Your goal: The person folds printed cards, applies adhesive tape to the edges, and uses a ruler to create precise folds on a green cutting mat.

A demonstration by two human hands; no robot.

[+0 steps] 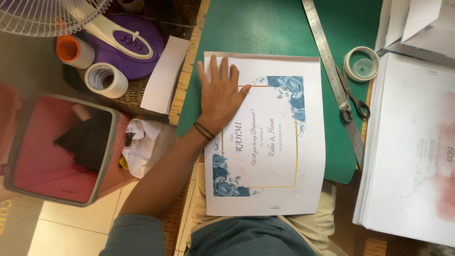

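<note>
Green surface [265, 28] carries printed sheet [310, 142]; left hand [220, 97] open, flat on it. Right hand unseen. Sheet likely light, floppy, crease-prone; best lifted by edges.

A counter [187, 71] with a woven wicker edge is covered by a green cutting mat [265, 28]. Pale floor tiles [61, 232] are seen at lower left. A red bin [57, 147] with a grey rim is set on the floor. Soft, even light is cast throughout.
</note>
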